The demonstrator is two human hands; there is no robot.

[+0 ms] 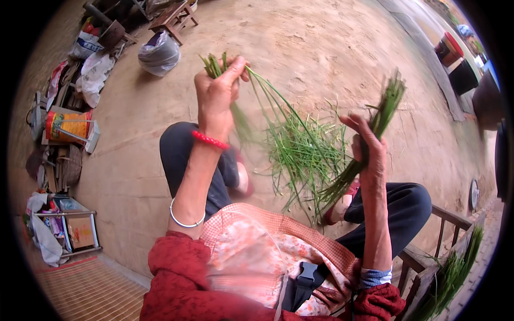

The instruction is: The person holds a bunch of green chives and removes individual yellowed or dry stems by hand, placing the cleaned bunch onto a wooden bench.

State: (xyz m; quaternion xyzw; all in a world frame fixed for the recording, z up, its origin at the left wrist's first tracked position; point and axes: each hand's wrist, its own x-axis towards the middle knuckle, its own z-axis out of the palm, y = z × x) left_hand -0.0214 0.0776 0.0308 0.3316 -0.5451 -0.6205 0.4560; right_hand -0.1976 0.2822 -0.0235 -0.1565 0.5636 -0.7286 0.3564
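Note:
My left hand (217, 94) is raised, its fingers closed around a small bunch of green grass-like stalks (212, 66). A few long thin stalks (281, 98) trail from its fingertips down to the right. In my right hand (372, 154) is a thicker bundle of similar green stalks (388, 102), gripped at its middle. The bundle slants, upper end away from me, and its lower ends hang near my shoe. Between my feet a loose heap of green stalks and trimmings (307, 146) lies on the floor.
More green stalks (453, 273) lie on a wooden rack or chair (415, 259) at lower right. A lined bin (160, 54) and a wooden stool (172, 18) stand at upper left. Household clutter lines the left wall; buckets (449, 50) stand at upper right.

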